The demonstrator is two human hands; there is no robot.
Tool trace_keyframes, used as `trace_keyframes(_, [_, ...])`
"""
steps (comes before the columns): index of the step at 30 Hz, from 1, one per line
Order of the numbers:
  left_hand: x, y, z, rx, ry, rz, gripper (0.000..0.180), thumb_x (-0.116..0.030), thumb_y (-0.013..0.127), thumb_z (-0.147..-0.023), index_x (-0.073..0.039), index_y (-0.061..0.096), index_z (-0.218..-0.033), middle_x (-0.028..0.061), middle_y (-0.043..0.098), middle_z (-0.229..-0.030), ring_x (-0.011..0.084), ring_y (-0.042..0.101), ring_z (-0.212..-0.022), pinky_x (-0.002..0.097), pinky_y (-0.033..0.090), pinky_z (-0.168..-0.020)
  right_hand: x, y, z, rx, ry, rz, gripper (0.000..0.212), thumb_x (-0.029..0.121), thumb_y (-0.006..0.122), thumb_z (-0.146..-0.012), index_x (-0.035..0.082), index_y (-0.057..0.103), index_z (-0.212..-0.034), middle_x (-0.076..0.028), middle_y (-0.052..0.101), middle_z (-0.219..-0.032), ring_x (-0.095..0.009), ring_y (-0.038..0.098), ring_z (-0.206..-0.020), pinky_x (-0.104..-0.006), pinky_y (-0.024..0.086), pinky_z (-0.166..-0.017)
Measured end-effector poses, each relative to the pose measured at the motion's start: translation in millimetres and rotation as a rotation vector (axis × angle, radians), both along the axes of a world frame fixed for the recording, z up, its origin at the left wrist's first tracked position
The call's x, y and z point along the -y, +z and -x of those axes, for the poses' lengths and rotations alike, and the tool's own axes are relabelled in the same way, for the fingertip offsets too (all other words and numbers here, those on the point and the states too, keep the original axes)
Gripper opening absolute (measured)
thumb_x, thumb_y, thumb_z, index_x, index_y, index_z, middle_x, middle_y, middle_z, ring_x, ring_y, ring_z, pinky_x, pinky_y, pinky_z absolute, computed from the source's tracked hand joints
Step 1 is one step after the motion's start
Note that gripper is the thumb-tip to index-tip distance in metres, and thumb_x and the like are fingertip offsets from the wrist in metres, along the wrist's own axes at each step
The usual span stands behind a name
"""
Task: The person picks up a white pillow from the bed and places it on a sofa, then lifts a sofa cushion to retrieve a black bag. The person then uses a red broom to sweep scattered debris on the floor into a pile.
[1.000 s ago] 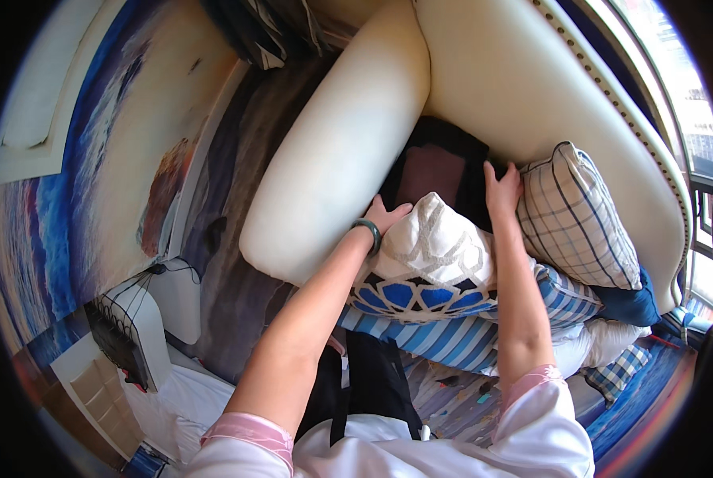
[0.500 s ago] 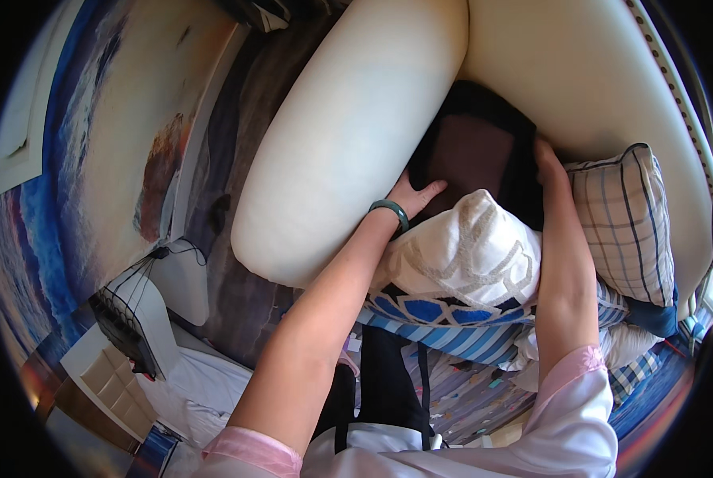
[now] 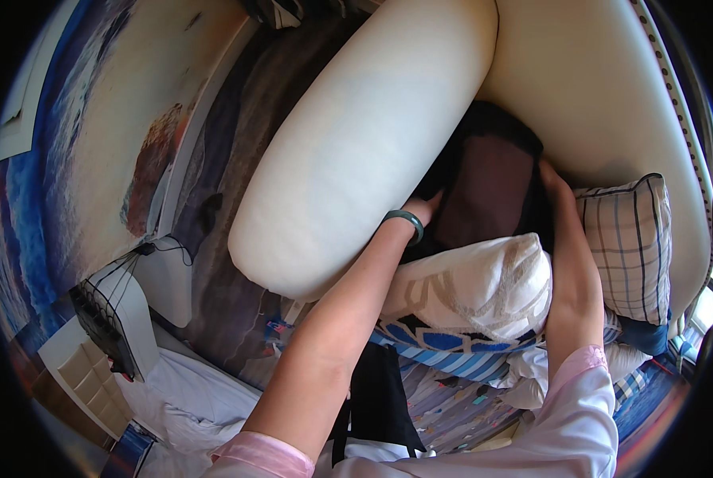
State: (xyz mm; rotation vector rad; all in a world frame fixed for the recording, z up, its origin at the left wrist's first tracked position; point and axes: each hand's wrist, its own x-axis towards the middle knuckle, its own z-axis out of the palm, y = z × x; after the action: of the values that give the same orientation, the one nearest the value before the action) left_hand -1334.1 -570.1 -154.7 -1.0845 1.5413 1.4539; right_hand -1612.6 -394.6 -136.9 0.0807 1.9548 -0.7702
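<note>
A black cushion-like thing with a dark brown panel (image 3: 484, 191) stands in the corner of the cream sofa, between the armrest and the backrest. My left hand (image 3: 427, 209), with a green bangle on its wrist, grips its left edge; the fingers are mostly hidden. On the opposite edge is my right hand (image 3: 549, 177), its fingers curled behind the black side and partly out of sight. A white patterned pillow (image 3: 472, 287) with blue shapes lies in front of it, between my forearms.
The thick sofa armrest (image 3: 356, 151) rises at left, the sofa backrest (image 3: 587, 95) at right. A plaid pillow (image 3: 627, 247) leans there beside my right forearm. Below are a blue striped cushion (image 3: 444, 360) and white bunched fabric (image 3: 524, 374). A black bag (image 3: 380, 398) hangs near my body.
The black thing sits slightly lower and further right in view, more upright. My left thumb has slid off its front toward the edge. The white pillow's peak has tipped over to the right.
</note>
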Motion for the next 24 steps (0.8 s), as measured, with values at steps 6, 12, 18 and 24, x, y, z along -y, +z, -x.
trace_keyframes(6, [-11.9, 4.6, -35.6, -0.312, 0.03, -0.095, 0.085, -0.062, 0.042, -0.089, 0.011, 0.042, -0.133, 0.0297, 0.043, -0.137, 0.0379, 0.043, -0.128, 0.0377, 0.034, -0.107, -45.2, -17.6, -17.7, 0.104, -0.062, 0.153, 0.055, 0.042, 0.043, -0.094, -0.003, 0.056, -0.124, -0.013, 0.06, -0.122, -0.024, 0.054, -0.11, -0.0337, 0.04, -0.097])
trace_keyframes(12, [-48.9, 27.7, -54.3, -0.448, 0.58, -0.209, 0.06, -0.042, 0.057, -0.089, 0.004, 0.051, -0.127, 0.0235, 0.057, -0.125, 0.0351, 0.053, -0.118, 0.0359, 0.042, -0.099, -28.3, 5.9, -35.6, -0.033, 0.154, 0.281, 0.04, 0.031, 0.055, -0.089, 0.0, 0.062, -0.113, -0.011, 0.064, -0.113, -0.02, 0.059, -0.098, -0.0353, 0.046, -0.087])
trace_keyframes(18, [-51.5, 153.5, -28.2, -0.716, 0.492, 0.04, 0.057, -0.036, 0.07, -0.079, 0.004, 0.056, -0.117, 0.0248, 0.065, -0.105, 0.0355, 0.063, -0.1, 0.0376, 0.051, -0.086, -5.3, 160.2, -100.6, -0.858, 0.546, -0.112, 0.018, 0.015, 0.048, -0.09, 0.007, 0.058, -0.102, -0.018, 0.058, -0.092, -0.019, 0.06, -0.086, -0.0374, 0.046, -0.067])
trace_keyframes(24, [-47.2, 269.8, -14.5, -0.926, 0.393, 0.202, 0.05, -0.038, 0.07, -0.077, 0.003, 0.056, -0.102, 0.0255, 0.065, -0.09, 0.0413, 0.063, -0.085, 0.0429, 0.054, -0.074, 1.1, 298.0, -172.0, -0.168, -0.41, 1.216, 0.047, 0.028, 0.034, -0.102, 0.002, 0.033, -0.142, -0.014, 0.049, -0.134, -0.022, 0.049, -0.121, -0.0338, 0.034, -0.106])
